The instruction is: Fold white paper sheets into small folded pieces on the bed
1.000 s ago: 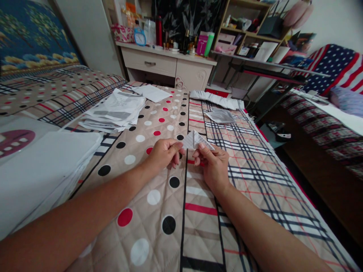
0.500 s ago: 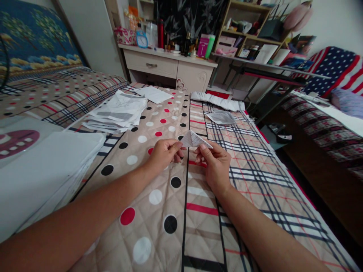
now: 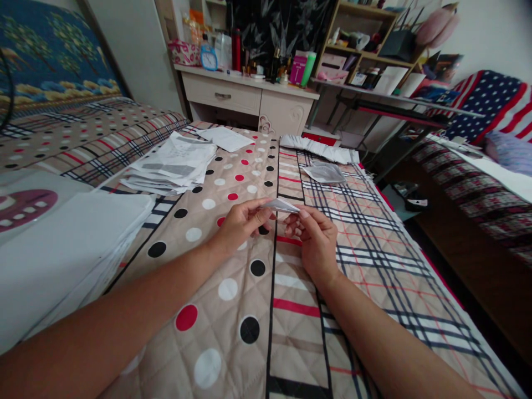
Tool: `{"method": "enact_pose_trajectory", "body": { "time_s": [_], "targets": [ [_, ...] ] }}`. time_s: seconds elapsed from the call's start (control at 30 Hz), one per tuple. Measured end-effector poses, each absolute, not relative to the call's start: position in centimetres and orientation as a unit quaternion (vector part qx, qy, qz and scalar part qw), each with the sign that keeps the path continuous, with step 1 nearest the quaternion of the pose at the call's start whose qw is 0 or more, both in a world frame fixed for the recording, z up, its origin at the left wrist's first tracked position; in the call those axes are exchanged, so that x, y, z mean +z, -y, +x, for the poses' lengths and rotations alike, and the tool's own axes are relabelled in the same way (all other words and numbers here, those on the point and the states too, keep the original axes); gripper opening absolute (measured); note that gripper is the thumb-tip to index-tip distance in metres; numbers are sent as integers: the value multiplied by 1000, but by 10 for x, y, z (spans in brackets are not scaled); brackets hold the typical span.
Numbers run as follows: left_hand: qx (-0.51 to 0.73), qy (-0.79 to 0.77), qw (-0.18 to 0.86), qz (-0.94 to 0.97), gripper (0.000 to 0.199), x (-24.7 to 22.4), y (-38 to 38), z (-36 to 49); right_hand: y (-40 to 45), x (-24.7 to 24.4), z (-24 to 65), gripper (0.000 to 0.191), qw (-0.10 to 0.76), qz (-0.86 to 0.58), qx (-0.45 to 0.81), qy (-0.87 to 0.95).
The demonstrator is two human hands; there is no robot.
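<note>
Two hands [image 3: 246,220] [image 3: 318,237] hold one paper [image 3: 282,205] (folded).

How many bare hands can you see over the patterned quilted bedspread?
2. The bare left hand grips the left end of a small folded grey-and-white paper; the bare right hand pinches its right end. No other hand shows.

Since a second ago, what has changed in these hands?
The folded paper has turned from showing its printed face to a slimmer, plainer view. The left hand and right hand still hold its opposite ends. The printed paper stack stayed put.
</note>
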State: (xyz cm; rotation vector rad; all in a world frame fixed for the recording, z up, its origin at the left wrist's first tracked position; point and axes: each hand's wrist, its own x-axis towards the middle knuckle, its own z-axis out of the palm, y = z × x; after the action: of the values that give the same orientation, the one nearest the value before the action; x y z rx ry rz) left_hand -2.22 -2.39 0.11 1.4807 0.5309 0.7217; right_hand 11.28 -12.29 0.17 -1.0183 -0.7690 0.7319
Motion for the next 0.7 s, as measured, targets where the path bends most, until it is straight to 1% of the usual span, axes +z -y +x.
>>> {"method": "enact_pose_trajectory", "body": {
  "time_s": [0.13,0.23,0.37,0.43,0.47,0.53,0.6,0.7],
  "targets": [
    [319,-220,665,639,55,3,24,-24,123,2,112,20,727,-479,325,370],
    [321,-229,654,646,49,2,24,-24,123,3,112,20,721,-494,312,373],
    [362,-254,570,692,29,0,23,-22,123,5,111,25,706,-525,287,379],
    [364,-251,531,723,30,-1,23,-21,124,5,111,26,707,-530,271,381],
    [343,-247,529,735,30,-1,23,-21,124,5,110,26,708,-534,263,380],
    [274,-238,565,741,27,-1,25,-20,124,6,110,28,703,-549,249,378],
    [228,-233,624,710,26,-1,26,-20,124,5,109,32,689,-570,241,377],
    [259,-255,672,645,32,1,27,-20,124,5,110,36,675,-588,240,376]
  ]
}}
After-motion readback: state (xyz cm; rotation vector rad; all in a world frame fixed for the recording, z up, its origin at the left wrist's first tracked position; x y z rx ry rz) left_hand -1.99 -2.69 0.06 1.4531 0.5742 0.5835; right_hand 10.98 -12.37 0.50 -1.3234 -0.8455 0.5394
